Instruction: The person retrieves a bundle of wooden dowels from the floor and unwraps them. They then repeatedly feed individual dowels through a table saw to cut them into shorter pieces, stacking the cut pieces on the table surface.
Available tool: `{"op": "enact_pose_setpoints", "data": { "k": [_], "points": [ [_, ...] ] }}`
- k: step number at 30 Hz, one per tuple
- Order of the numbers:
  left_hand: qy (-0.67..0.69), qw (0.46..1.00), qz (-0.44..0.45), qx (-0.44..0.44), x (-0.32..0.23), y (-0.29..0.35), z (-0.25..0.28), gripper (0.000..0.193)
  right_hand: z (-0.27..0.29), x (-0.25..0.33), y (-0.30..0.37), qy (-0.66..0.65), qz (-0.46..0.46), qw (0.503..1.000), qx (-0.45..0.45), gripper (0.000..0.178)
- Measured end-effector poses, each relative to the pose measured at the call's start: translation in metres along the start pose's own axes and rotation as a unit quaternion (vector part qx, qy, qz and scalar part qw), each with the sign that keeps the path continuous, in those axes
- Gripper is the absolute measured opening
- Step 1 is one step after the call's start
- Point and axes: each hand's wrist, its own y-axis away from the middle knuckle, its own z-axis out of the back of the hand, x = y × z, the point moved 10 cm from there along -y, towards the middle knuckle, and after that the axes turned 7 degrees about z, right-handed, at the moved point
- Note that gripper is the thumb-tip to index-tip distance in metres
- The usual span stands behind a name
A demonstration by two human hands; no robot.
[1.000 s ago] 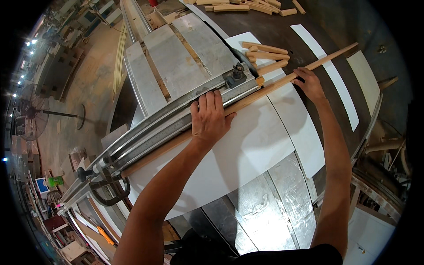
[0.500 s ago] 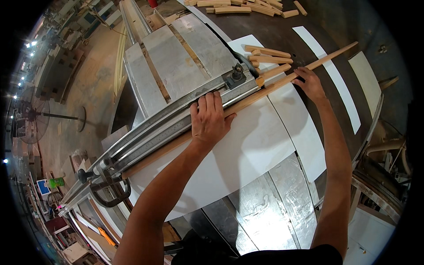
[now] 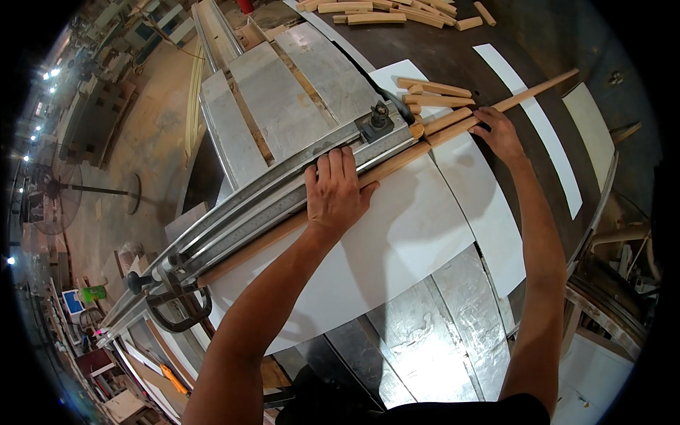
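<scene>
A long wooden strip (image 3: 397, 166) lies along the near side of a metal fence (image 3: 283, 195). My left hand (image 3: 334, 190) is closed over both, its fingers hooked on the fence and its thumb against the strip. Farther right, my right hand (image 3: 498, 131) grips the strip's outer part with thumb and fingers. By the fence's right end a thin line crosses the strip. A dark clamp knob (image 3: 377, 122) sits on that fence end. Several short wooden pieces (image 3: 439, 101) lie just beyond the strip there. Any saw blade is hidden.
White sheets (image 3: 404, 227) cover part of the metal machine bed (image 3: 418, 340). At the far left end of the fence hangs a C-shaped clamp (image 3: 180, 312). A pile of short wooden pieces (image 3: 379, 17) lies on the dark table at the back. A standing fan (image 3: 53, 185) is left.
The short pieces and the strip's outer part sit slightly farther right, along with my right hand. A line across the strip near the fence end shows more plainly. My left hand stays put.
</scene>
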Motion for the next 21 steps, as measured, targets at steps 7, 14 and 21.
{"op": "enact_pose_setpoints", "data": {
  "k": [7,14,21],
  "points": [
    [0.004,1.000,0.002,-0.009,0.000,0.001,0.003,0.082,0.006,0.002,0.005,-0.002,-0.020,1.000,0.009,0.047],
    [0.027,0.999,0.004,-0.021,-0.002,0.003,0.005,0.081,0.023,-0.001,0.032,0.036,0.002,0.999,0.010,0.056],
    [0.035,0.999,0.006,-0.041,0.001,0.007,0.012,0.081,0.037,0.008,0.097,0.054,-0.019,0.996,0.071,0.075]
  ]
}}
